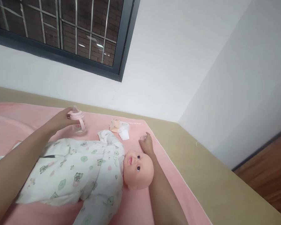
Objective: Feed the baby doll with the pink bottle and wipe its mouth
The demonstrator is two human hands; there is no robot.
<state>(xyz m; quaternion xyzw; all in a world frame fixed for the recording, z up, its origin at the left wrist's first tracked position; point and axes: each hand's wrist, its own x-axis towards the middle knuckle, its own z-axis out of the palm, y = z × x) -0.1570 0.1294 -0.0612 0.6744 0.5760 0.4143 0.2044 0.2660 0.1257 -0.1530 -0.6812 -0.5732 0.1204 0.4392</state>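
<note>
Our left hand point(62, 119) grips a clear, pink-topped plastic bottle point(80, 127) near its collar, apparently for upright support over the pink cloth point(137, 204); beyond the bald, white-clothed doll point(84, 170), our right hand point(147, 145) pinches a small transparent object point(144, 137), perhaps a cap.

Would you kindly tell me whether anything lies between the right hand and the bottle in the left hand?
Yes: a small patterned packet and a white tissue-like piece lie on the pink blanket between the right hand and the bottle. The doll's sleeve edges in nearer the bottle.
</note>
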